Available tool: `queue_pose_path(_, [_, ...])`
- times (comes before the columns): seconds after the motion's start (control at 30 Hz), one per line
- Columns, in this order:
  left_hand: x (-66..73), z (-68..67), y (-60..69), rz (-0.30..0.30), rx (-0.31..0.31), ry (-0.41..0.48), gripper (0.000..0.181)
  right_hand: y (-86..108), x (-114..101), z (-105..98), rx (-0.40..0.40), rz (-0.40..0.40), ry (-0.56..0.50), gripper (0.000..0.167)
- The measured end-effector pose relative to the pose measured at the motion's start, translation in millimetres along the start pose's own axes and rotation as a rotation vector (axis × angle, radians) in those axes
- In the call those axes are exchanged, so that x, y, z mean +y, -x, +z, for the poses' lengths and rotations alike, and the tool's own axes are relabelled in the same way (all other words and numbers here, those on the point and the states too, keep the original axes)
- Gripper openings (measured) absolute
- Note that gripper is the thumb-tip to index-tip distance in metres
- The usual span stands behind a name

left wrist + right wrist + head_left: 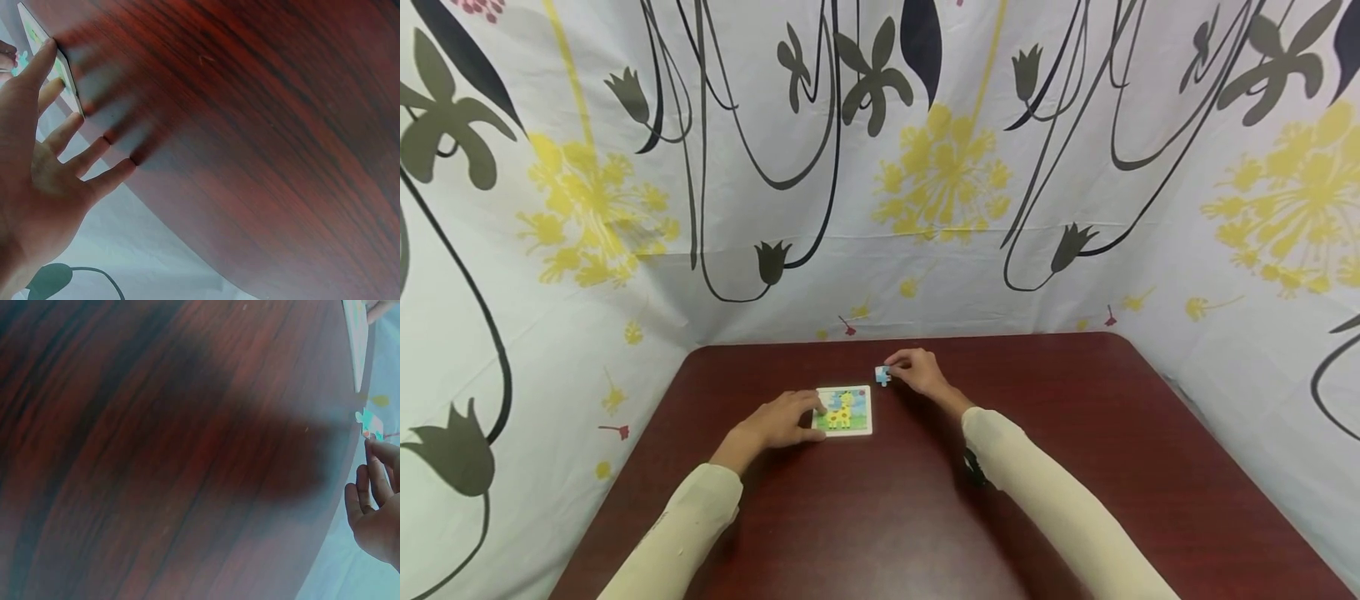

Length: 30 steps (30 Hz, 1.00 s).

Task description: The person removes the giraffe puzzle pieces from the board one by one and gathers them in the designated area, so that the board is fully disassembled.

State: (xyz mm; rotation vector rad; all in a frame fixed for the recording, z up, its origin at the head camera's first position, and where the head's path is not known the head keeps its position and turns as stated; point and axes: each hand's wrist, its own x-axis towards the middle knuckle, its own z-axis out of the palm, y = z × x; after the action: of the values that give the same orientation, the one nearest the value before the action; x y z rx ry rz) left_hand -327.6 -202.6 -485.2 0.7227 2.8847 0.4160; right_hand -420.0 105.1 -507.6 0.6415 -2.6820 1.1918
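A small jigsaw puzzle with a yellow giraffe on green and blue lies flat in a white frame at the table's far middle. My left hand rests against its left side, thumb near the lower left corner and a fingertip over the picture. Spread, nearly straight fingers show in the left wrist view, touching the frame and the tabletop. Just beyond the puzzle's upper right corner, my right hand pinches a light blue puzzle piece between thumb and index finger. The piece is held above the table, apart from the puzzle.
The dark reddish wooden table has rounded far corners. A white cloth with grey and yellow flower prints hangs behind it and along both sides. Pale sleeves cover both forearms.
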Motion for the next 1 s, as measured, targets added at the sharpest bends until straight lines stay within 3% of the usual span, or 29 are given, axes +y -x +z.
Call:
queue_pose_path(0.2, [-1.3,-0.7,0.3,-0.007,0.000,-0.002,0.047,4.0,7.7,-3.5,0.031,-0.012,0.025,0.013])
queue_pose_path(0.57, [0.6,-0.6,0.3,-0.020,-0.017,0.003,0.047,5.9,16.0,2.0,0.010,0.059,0.081,0.019])
queue_pose_path(1.0, [-0.4,-0.6,-0.2,0.002,-0.011,0.001,0.042,7.6,3.4,3.2,0.002,0.065,0.071,0.022])
